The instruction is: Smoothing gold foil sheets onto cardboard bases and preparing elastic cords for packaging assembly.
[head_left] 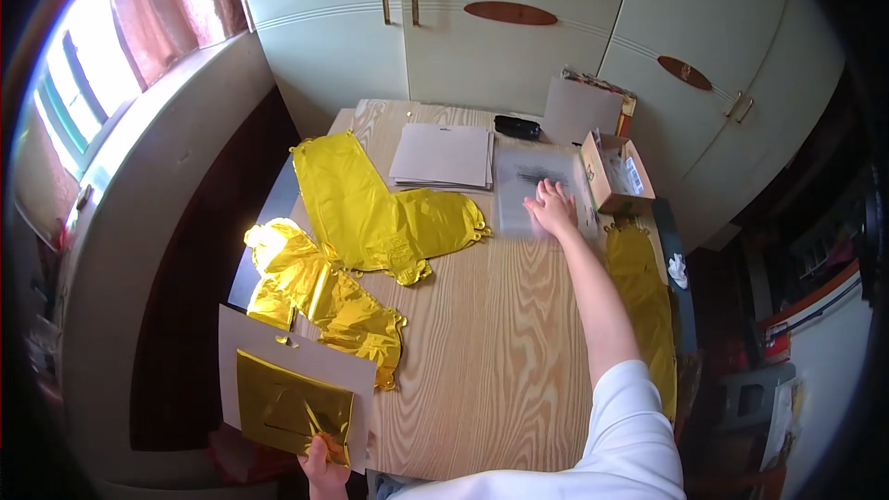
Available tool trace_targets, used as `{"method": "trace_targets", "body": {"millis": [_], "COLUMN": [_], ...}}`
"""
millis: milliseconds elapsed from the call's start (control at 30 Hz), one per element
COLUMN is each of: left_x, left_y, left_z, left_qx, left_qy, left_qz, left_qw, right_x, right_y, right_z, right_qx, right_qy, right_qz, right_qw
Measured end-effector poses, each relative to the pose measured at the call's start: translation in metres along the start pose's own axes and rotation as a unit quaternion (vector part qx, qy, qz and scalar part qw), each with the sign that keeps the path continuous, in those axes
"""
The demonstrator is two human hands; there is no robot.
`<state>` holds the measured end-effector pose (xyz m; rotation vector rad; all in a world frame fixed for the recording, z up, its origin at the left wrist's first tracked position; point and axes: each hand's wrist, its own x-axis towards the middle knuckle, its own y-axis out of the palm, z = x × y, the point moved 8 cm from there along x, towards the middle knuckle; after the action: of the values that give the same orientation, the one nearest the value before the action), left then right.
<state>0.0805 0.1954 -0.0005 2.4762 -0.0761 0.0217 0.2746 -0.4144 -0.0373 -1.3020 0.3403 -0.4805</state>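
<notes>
At the lower left, my left hand (322, 470) grips the bottom edge of a pale grey card (231, 338) with a shiny gold foil piece (282, 398) lying flat on it. The thumb presses on the foil, and the other fingers are hidden underneath. My right arm stretches across the table, and my right hand (554, 210) rests with its fingers out on a stack of clear plastic sleeves (519, 204). A few dark marks show on the stack just beyond the fingertips.
Deflated gold foil balloons (347, 190) and crumpled gold foil (319, 292) lie on the wooden table (482, 361). Grey cards (443, 156) are stacked near the back, beside a black case (517, 127). An open cardboard box (616, 181) stands right. More gold foil (639, 278) lies along the right edge.
</notes>
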Motion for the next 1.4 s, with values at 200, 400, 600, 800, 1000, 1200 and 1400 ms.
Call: {"method": "trace_targets", "body": {"millis": [200,400,600,800,1000,1200,1400], "left_x": [-0.003,-0.006,-0.011,-0.016,-0.033,-0.079,-0.126], "left_y": [0.005,0.016,0.014,0.015,0.027,0.017,0.038], "left_z": [0.010,0.015,0.019,0.027,0.039,0.085,0.099], "left_qx": [0.033,-0.003,-0.010,-0.022,-0.016,-0.002,0.082], "left_qy": [-0.028,-0.052,-0.083,-0.109,-0.179,-0.340,-0.464], "left_qz": [0.003,-0.020,0.042,0.074,0.020,0.049,0.096], "left_qw": [0.999,0.998,0.996,0.991,0.983,0.939,0.877], "right_x": [0.000,-0.003,-0.012,-0.011,-0.108,-0.248,-0.314], "right_y": [-0.001,-0.006,-0.023,-0.066,-0.155,-0.064,-0.028], "right_z": [0.002,0.003,0.013,-0.014,0.076,0.115,0.108], "right_qx": [-0.002,0.007,0.065,0.127,0.052,-0.103,-0.088], "right_qy": [0.028,0.026,0.045,0.077,-0.167,-0.184,-0.200], "right_qz": [-0.031,-0.103,-0.085,-0.169,-0.278,-0.067,-0.108], "right_qw": [0.999,0.994,0.993,0.974,0.945,0.975,0.970]}}
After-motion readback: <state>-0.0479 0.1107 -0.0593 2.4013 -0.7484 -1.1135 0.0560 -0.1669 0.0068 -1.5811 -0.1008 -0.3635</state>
